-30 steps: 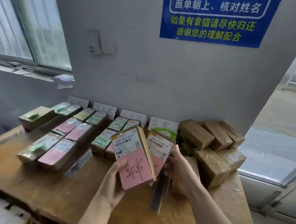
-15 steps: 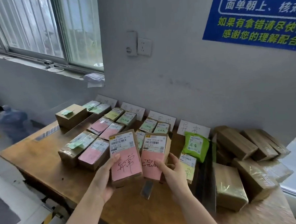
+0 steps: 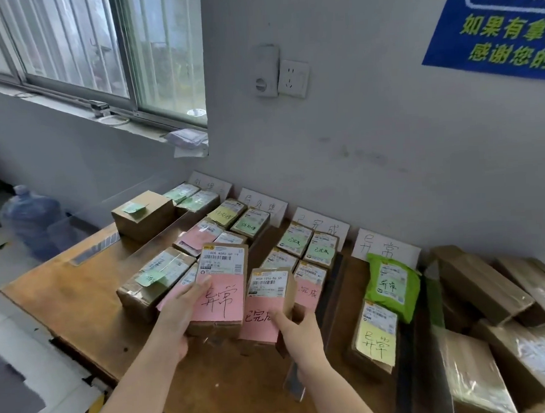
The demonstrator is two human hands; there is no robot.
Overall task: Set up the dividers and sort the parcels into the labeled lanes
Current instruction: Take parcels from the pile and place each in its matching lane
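My left hand (image 3: pixel 178 309) grips a brown parcel with a pink handwritten note (image 3: pixel 220 291), held up over the wooden table (image 3: pixel 80 298). My right hand (image 3: pixel 298 329) holds a second, smaller parcel with a pink note (image 3: pixel 266 301) right beside it. Behind them, parcels with green, yellow and pink notes lie in rows (image 3: pixel 244 226) running back to white paper lane labels (image 3: pixel 321 226) propped against the wall. A dark divider strip (image 3: pixel 330 285) lies between two rows. A green bag parcel (image 3: pixel 392 283) and a yellow-note parcel (image 3: pixel 376 336) lie in the rightmost lane.
A pile of taped brown boxes (image 3: pixel 484 290) fills the table's right end. A larger box (image 3: pixel 142 214) sits at the back left. A water jug (image 3: pixel 28 219) stands on the floor left of the table. The table's near edge runs diagonally below my arms.
The view has swung left and closer. Both hands have lowered the two pink-note parcels slightly, and the right parcel now sits lower than the left one.
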